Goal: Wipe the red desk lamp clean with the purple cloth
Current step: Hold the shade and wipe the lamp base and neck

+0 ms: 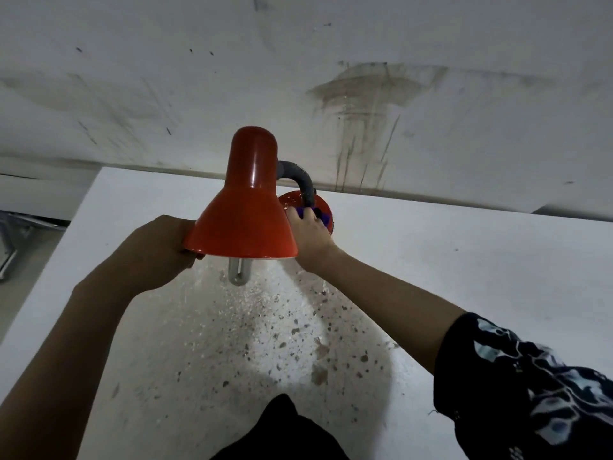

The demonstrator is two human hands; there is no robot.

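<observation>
The red desk lamp (247, 207) stands on a white speckled table, its cone shade tilted toward me with a bulb (238, 273) poking out below. A grey bent neck (303, 182) joins the shade to the round red base (292, 199) behind. My left hand (162, 250) grips the shade's lower left rim. My right hand (310, 235) presses the purple cloth (306, 212) against the base at the foot of the neck. Most of the cloth is hidden under my fingers.
The white table (464, 260) runs up to a stained, scuffed white wall (365, 111). Metal framing (13, 240) shows on the floor past the table's left edge. Dark clothing (278, 433) fills the bottom centre.
</observation>
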